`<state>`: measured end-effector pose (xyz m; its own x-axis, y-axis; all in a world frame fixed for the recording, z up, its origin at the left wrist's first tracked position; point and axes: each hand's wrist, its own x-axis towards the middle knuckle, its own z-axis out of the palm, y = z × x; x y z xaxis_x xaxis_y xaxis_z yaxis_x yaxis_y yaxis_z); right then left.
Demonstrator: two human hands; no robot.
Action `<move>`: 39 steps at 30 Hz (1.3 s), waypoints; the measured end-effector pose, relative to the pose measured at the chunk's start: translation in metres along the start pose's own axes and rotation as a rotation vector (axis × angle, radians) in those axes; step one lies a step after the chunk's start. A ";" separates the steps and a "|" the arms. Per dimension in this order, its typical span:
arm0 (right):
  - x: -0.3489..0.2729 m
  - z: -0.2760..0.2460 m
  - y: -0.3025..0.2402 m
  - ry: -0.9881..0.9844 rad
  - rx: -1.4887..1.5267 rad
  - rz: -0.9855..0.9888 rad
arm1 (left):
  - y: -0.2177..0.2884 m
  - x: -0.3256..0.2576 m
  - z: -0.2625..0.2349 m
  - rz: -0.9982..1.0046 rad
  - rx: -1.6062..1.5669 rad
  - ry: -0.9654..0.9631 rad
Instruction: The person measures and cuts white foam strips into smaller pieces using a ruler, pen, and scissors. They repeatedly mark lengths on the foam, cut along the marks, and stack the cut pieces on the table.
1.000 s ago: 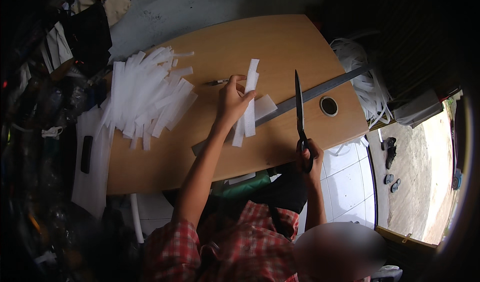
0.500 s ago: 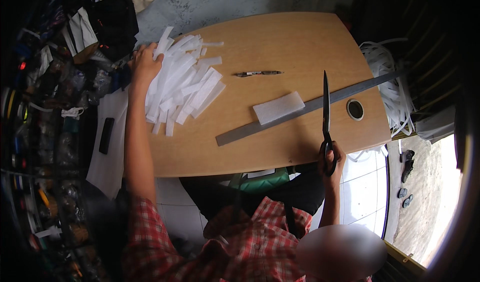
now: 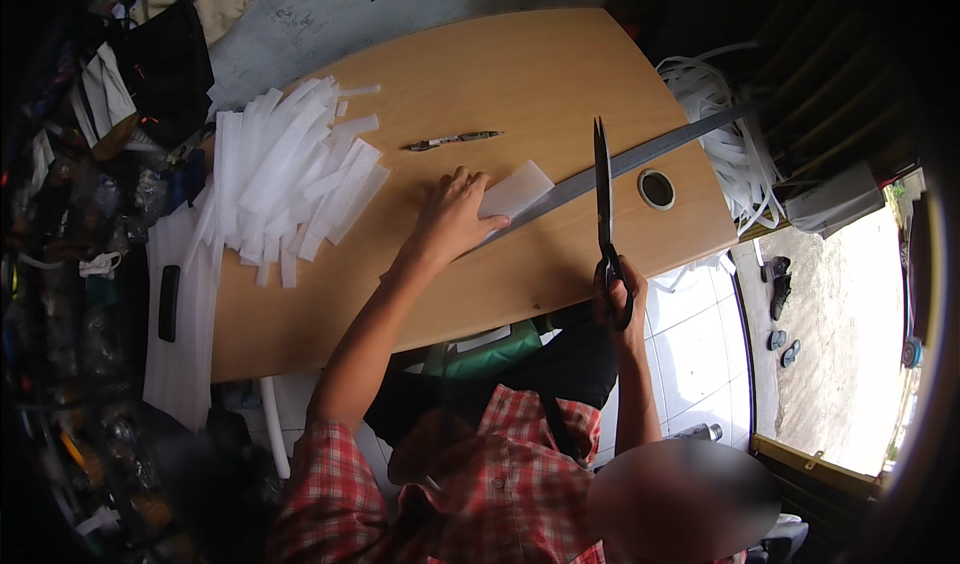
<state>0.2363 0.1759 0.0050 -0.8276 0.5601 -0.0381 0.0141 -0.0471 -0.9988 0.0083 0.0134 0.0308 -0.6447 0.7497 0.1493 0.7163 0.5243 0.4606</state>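
Note:
My left hand [image 3: 452, 214] is closed over the near-left end of a short white foam piece [image 3: 520, 190], its thumb on the lower edge and its fingers over the upper one. The piece lies by a long grey metal ruler [image 3: 625, 157], which slants across the table. Part of the ruler is hidden under my left hand. In my right hand [image 3: 622, 299], at the table's front edge, are scissors [image 3: 604, 189] with black handles. Their blades are together and point away from me. A heap of white foam strips [image 3: 285, 169] covers the table's left part.
A pen [image 3: 452, 141] lies on the wooden table [image 3: 480, 74] beyond my left hand. Right of the scissors is a round hole [image 3: 656, 190] in the tabletop. A black phone [image 3: 169, 304] rests on white sheeting at the left. Long white strips [image 3: 725, 134] hang past the right edge.
My left hand has left the strip heap and moved right onto the short foam piece. My right hand still has the scissors. The whole view has shifted with my head.

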 end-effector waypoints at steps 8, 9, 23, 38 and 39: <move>-0.019 0.015 -0.007 -0.153 0.017 0.031 | -0.029 -0.007 0.009 -0.214 -0.551 0.096; -0.027 0.020 -0.006 -0.188 0.000 0.033 | -0.026 -0.010 0.003 -0.255 -0.635 0.164; -0.055 0.064 -0.014 -0.504 -0.246 0.031 | 0.033 -0.032 -0.031 -0.176 -0.789 0.620; -0.065 0.075 -0.012 -0.380 -0.151 -0.005 | 0.030 -0.038 -0.030 -0.169 -0.898 0.554; -0.065 0.075 -0.012 -0.372 -0.137 -0.003 | 0.031 -0.039 -0.031 -0.166 -0.900 0.545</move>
<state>0.2480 0.0776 0.0221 -0.9743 0.2207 -0.0460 0.0649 0.0791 -0.9948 0.0472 -0.0117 0.0663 -0.9081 0.2980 0.2942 0.2911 -0.0558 0.9551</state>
